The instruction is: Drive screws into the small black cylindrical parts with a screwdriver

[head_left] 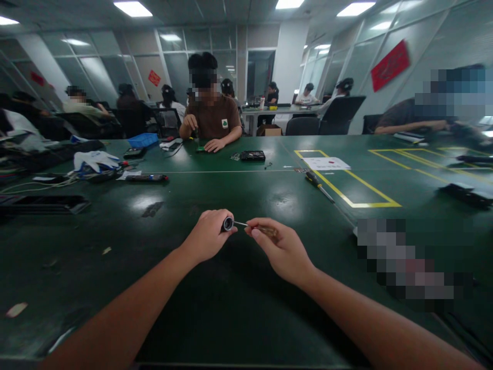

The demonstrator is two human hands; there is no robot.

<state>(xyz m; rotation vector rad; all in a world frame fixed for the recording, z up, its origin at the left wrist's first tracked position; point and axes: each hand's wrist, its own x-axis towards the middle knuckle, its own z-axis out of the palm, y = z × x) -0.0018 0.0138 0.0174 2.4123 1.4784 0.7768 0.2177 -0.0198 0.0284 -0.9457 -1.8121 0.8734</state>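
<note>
Over the green table, my left hand is wrapped around a dark cylindrical piece with a round, lens-like end. Most of that piece is hidden in my palm, so its kind is unclear. My right hand grips the amber see-through handle of a screwdriver. Its thin metal shaft points left and its tip meets the edge of the cylindrical piece or lies just in front of it; I cannot tell which. Both hands are closed, held close together.
Ahead on the right lies a yellow-and-black screwdriver, near a paper sheet. White gloves, a blue tray and a dark pen-like tool lie to the left. Across the table a person works on a small green board.
</note>
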